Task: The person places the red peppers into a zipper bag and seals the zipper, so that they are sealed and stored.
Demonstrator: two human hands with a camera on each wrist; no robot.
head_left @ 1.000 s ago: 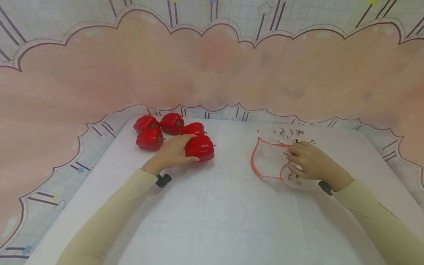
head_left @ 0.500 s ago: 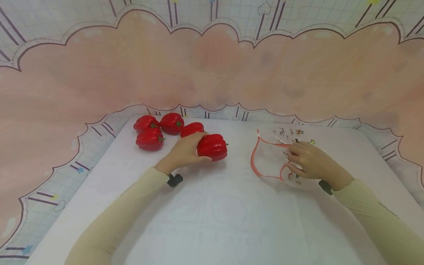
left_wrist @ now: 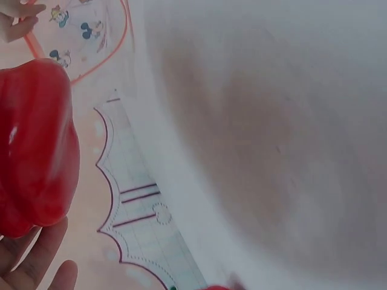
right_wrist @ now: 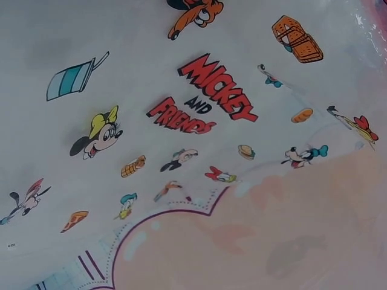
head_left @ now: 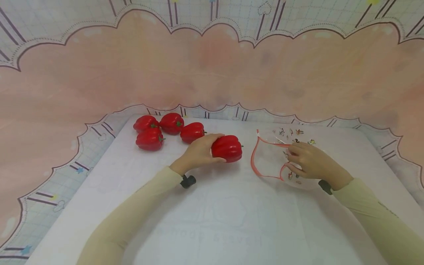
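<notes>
My left hand point(head_left: 201, 154) grips a red bell pepper point(head_left: 226, 148) by its left end, the green stem pointing right. A shadow falls on the table beneath it. In the left wrist view the pepper point(left_wrist: 37, 148) fills the left edge, fingertips under it. To its right, a short gap away, lies a clear zip bag point(head_left: 253, 162) with an orange-red edge, its mouth spread toward the pepper. My right hand point(head_left: 309, 162) pinches the bag's edge at the right of the mouth. Cartoon prints cover the clear bag point(right_wrist: 205, 96) in the right wrist view; no fingers show there.
Several more red bell peppers point(head_left: 149, 139) lie in a group at the back left of the white table point(head_left: 205, 221). One pepper point(head_left: 192, 132) sits just behind my left wrist. A patterned pink cloth point(head_left: 212, 73) hangs behind the table.
My left hand has carried the bell pepper rightward, from beside the other peppers to near the bag's mouth. My right hand and the bag have stayed put.
</notes>
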